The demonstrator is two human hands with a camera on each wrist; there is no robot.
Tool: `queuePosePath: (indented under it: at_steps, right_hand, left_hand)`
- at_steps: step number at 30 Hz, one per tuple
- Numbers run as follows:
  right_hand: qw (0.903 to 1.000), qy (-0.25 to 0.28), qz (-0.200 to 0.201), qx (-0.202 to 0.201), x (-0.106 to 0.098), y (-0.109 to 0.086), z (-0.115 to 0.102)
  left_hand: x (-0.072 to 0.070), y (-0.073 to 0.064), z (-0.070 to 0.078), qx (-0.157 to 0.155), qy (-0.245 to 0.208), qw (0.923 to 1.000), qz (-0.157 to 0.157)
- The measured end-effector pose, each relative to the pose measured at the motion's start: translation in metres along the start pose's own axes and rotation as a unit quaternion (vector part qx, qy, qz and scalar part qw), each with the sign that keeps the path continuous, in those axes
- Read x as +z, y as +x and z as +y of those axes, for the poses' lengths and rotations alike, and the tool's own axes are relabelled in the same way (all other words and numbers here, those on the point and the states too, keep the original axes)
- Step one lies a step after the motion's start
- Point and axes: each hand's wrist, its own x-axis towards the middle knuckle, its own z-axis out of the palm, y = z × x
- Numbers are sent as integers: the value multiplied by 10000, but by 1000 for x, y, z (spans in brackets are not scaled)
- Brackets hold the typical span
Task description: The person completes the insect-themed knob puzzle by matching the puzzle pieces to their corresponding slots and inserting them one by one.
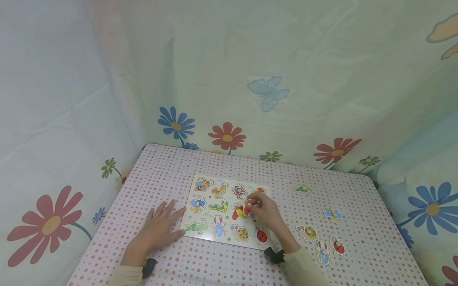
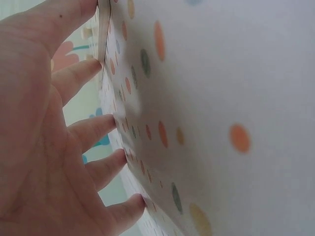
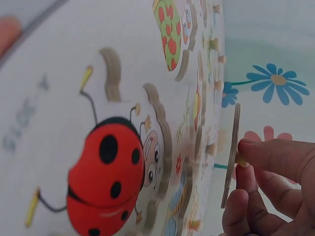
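A wooden insect peg puzzle board (image 1: 210,229) lies on the table in the head view. My right hand (image 1: 267,213) is over its right half, with thumb and fingers pinching a red puzzle piece (image 1: 246,208) by its small knob. In the right wrist view the piece (image 3: 233,157) stands edge-on, apart from the board, its picture hidden. Below that hand is the ladybug recess (image 1: 261,236). My left hand (image 1: 159,227) rests with spread fingers on the table, its thumb and index finger at the board's left edge. Several knobbed pieces, such as the caterpillar (image 1: 219,206), sit in the board.
Loose pieces lie on the dotted tablecloth (image 1: 286,174) to the right: a grasshopper (image 1: 303,189), a blue-winged insect (image 1: 333,214), a snail (image 1: 307,232), a ladybug (image 1: 338,246) and a stag beetle (image 1: 323,253). A flower-printed curtain (image 1: 214,79) stands behind the table.
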Motion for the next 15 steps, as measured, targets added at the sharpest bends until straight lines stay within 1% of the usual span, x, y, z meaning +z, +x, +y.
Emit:
queuePosePath:
  at_steps: [7,11,15]
  right_hand:
    - [9996,91,-163,-198,7,1,-7]
    - [9989,-10,-207,-409,12,1,-8]
    - [9987,-137,-256,-415,17,2,-8]
  left_hand:
    - [1,0,0,1,-7,10000,23]
    - [1,0,0,-10,8,10000,10]
    - [0,-1,0,-15,16,10000,5]
